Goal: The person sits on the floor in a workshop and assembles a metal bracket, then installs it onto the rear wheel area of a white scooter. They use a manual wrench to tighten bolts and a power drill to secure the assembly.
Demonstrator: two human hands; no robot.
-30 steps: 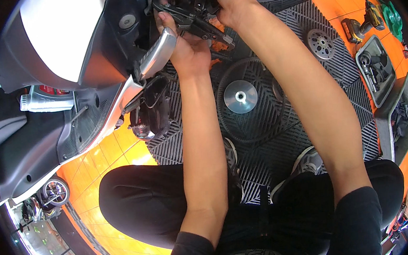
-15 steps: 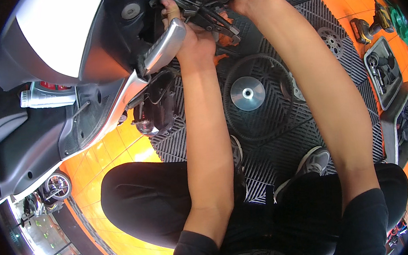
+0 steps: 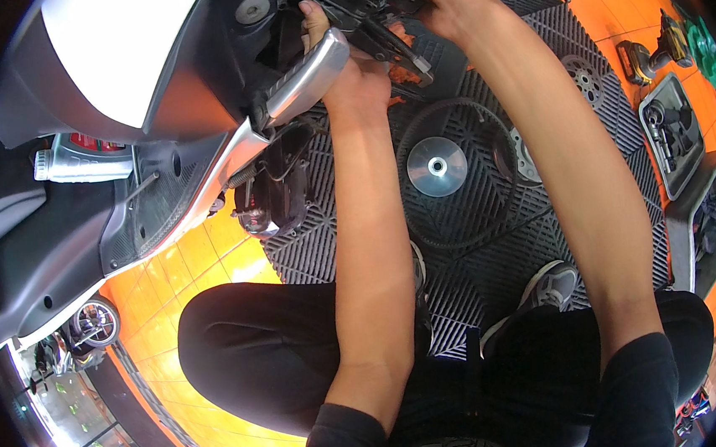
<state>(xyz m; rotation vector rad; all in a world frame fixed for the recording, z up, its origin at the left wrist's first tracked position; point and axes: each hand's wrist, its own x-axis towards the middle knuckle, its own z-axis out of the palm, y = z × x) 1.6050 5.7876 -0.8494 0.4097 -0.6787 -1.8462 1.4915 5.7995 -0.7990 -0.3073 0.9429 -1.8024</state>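
Note:
My left hand [image 3: 353,79] reaches into the underside of a scooter [image 3: 175,95], beside a silver curved bar [image 3: 308,76]. Its thumb points up and its fingers curl behind black rods and brackets [image 3: 386,41]; what they grip is hidden. Near the top edge, my right hand [image 3: 448,6] is bent in among dark parts to the right of those rods, its fingers out of sight. Below, between my forearms, a shiny metal disc with a central hub [image 3: 437,167] lies within the loop of a black drive belt [image 3: 412,219].
Black ribbed matting [image 3: 293,258] covers orange floor tiles. A perforated round plate [image 3: 584,81], a cordless drill [image 3: 655,49] and a tray of tools [image 3: 672,136] lie to the right. At the left, a grey bottle [image 3: 88,158] rests against the scooter.
The scooter's silver bar and black rods appear slightly farther right and lower, and my left hand has shifted rightward with them. My right hand stays among the dark parts.

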